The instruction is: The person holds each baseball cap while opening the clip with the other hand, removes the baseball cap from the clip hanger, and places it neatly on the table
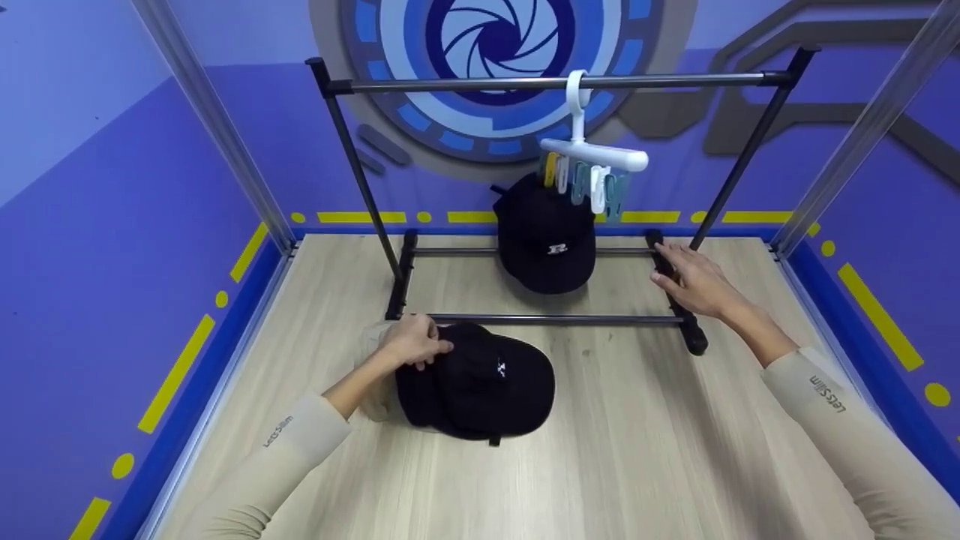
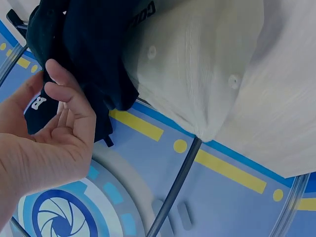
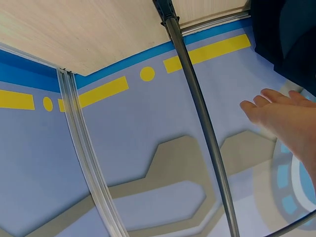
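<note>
A black cap (image 1: 487,390) with a small white emblem lies on the tabletop in front of the rack. My left hand (image 1: 411,343) pinches it at its left edge, thumb and curled fingers together. Beside and partly beneath it is a beige cap (image 2: 197,74) with dark lettering, mostly covered by the hand and the black cap in the head view. Another black cap (image 1: 546,225), marked with a white R, hangs at the clips of a white clip hanger (image 1: 600,155). My right hand (image 1: 694,281), fingers extended, is over the rack's right foot, holding nothing.
The hanger hooks over the top bar of a black metal rack (image 1: 450,85). Two low crossbars (image 1: 615,320) join its feet. Blue patterned walls (image 1: 112,187) and clear corner posts (image 1: 862,127) enclose the wooden tabletop (image 1: 600,450).
</note>
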Tool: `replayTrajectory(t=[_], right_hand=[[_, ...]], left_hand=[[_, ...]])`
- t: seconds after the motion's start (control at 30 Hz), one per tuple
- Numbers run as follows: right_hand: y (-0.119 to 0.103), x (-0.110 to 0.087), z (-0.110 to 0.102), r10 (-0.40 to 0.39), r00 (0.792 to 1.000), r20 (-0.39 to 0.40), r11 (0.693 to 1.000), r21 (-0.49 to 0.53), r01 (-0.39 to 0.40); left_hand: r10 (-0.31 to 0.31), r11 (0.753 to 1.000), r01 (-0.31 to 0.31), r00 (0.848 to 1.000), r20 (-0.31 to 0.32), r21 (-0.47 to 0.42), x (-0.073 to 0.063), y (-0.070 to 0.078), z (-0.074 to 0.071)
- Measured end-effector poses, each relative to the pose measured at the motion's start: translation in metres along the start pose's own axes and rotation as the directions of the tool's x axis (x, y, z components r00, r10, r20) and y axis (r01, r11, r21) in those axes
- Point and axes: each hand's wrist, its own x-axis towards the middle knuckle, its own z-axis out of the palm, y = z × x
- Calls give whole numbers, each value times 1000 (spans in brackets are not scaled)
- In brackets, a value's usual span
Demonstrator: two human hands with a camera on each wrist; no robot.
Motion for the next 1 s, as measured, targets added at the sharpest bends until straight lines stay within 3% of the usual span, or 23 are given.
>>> replayTrajectory(t=[0.2, 0.43, 0.63, 0.87, 1.0], right_hand=[[5, 2, 4, -20, 1000, -3, 1000, 8, 20], [7, 10, 7, -23, 1000, 3, 1000, 5, 23], [2, 18, 10, -32, 999, 19, 999, 26, 32], [-10, 30, 13, -40, 999, -3, 994, 102, 40], [-22, 40, 14, -78, 997, -27, 985, 150, 82]], left_hand=[[15, 1000, -16, 999, 36, 25, 4, 5, -6], [21, 989, -15, 999, -42, 150, 19, 14, -21], [78, 985, -63, 993, -93, 161, 39, 18, -30], [183, 978, -170, 977, -109, 119, 70, 35, -28], [302, 950, -288, 947, -113, 122, 92, 50, -26]])
